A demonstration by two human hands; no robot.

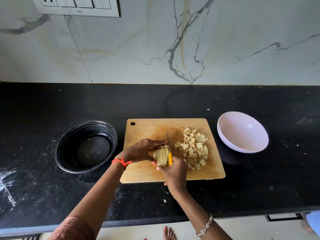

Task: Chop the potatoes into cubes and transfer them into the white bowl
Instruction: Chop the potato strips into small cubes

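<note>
The left hand (142, 149) curls over a peeled potato (161, 156) on the wooden cutting board (147, 129), fingers arched across its top and thumb at its near end. The potato is already cut into lengthwise slices that stand pressed together under that hand. The right hand (174, 173) sits just beside and nearer the person, clenched around the yellow handle of a small knife (169, 149). The blade points away from the person and lies against the right face of the potato.

Right of both hands, still on the board, lies a heap of potato cubes (194, 148); it is close to the knife, but I cannot tell if they touch. Farther right, off the board, the white bowl (242, 134) stands tilted on the black table (173, 101), with no potato inside. Left of the left hand, off the board, sits a round black bowl (86, 146).

A red thread (122, 161) circles the left wrist, and a metal bracelet (205, 226) the right.
</note>
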